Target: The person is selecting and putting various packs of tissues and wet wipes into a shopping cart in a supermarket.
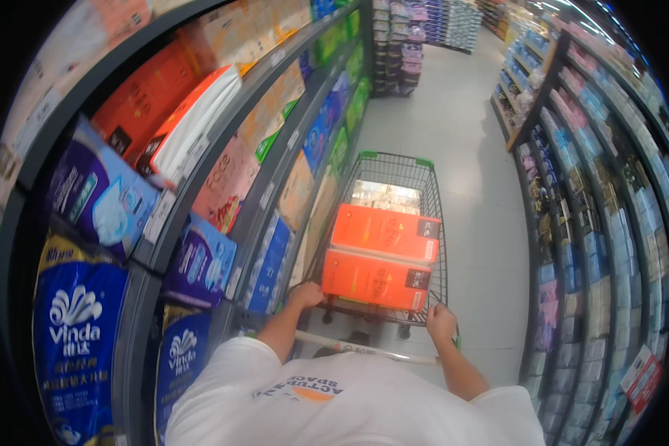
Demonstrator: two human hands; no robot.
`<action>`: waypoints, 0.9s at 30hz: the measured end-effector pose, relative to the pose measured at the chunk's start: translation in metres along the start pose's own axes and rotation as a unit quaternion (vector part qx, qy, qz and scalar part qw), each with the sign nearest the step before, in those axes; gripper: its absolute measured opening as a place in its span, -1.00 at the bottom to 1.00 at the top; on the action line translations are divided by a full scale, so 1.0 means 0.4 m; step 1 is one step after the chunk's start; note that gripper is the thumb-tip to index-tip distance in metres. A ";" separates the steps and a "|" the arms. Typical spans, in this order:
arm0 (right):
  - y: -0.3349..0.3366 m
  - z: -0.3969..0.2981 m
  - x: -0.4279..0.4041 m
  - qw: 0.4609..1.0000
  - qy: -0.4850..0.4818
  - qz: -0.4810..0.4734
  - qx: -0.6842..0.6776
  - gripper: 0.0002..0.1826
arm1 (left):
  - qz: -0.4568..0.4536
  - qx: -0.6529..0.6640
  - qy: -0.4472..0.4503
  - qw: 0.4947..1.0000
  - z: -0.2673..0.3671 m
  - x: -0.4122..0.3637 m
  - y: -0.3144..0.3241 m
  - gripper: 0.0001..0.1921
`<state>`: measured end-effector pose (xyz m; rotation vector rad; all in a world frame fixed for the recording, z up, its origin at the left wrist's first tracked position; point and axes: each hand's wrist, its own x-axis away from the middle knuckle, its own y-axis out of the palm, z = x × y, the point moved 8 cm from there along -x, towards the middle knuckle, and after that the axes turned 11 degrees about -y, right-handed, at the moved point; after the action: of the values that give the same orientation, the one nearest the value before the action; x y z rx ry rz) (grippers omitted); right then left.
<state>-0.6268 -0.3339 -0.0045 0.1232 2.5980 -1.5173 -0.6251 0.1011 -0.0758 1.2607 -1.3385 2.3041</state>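
Observation:
A wire shopping cart (434, 192) with green corner caps stands before me. My left hand (309, 294) is closed at its near left corner, and my right hand (441, 322) is closed on the near right corner. Two orange packs, apparently tissue, lie side by side in the basket: a nearer pack (368, 280) and a farther pack (376, 227), both with dark printed patches. Beyond them sits a pale, shiny package (393, 195), partly covered by the orange ones. The cart's light handlebar (387, 354) crosses in front of my white shirt; neither hand is on it.
Close on the left runs a dark shelf unit (195, 167) with tissue packs, including blue Vinda packs (78, 345). Shelves of small packages (602, 267) line the right side. A grey tiled floor (468, 139) leads ahead past a stacked display (398, 50).

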 end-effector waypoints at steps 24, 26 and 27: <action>-0.026 -0.023 0.297 0.998 -0.052 -0.010 0.022 -0.66 | 0.126 0.026 -0.071 0.989 -0.185 0.273 0.123 -0.72; -0.020 -0.022 0.310 0.999 -0.044 -0.018 0.023 -0.66 | 0.100 0.047 -0.076 0.991 -0.202 0.269 0.133 -0.72; -0.021 -0.034 0.315 0.998 -0.047 -0.021 0.022 -0.66 | 0.100 0.049 -0.080 0.991 -0.215 0.270 0.138 -0.72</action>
<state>-0.7535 -0.3253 -0.0100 0.0005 2.5110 -1.5549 -0.7707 0.1119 -0.0488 1.4286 -1.4812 2.4757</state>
